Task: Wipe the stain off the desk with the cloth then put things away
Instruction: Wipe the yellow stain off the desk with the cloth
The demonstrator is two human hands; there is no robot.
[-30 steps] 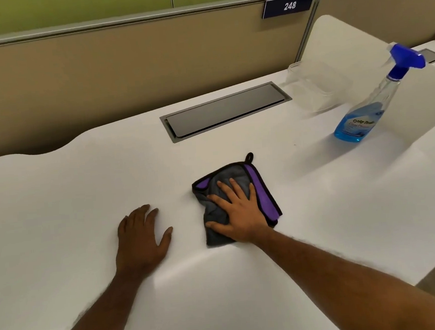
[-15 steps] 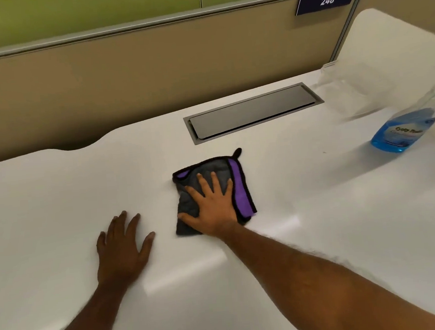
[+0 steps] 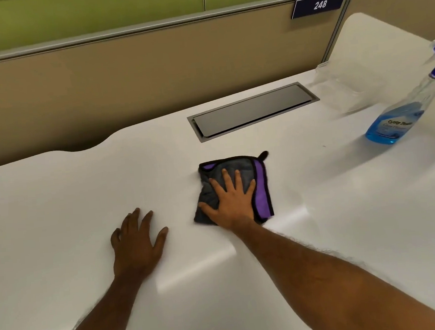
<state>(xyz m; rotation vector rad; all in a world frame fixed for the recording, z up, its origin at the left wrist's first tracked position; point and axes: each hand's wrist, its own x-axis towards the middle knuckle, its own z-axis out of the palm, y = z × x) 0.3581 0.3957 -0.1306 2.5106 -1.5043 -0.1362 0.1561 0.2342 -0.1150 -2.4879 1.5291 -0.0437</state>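
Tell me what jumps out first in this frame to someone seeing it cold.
The right hand pressed flat, fingers spread, on a folded grey and purple cloth at the middle of the white desk. The left hand lies palm down on bare desk just beside it. At the far right stands a spray bottle of blue liquid, with a clear plastic container behind it.

cloth [image 3: 229, 173] on the desk [image 3: 58, 203], spray bottle [image 3: 399, 114] far right, clear container [image 3: 345, 89] behind it.
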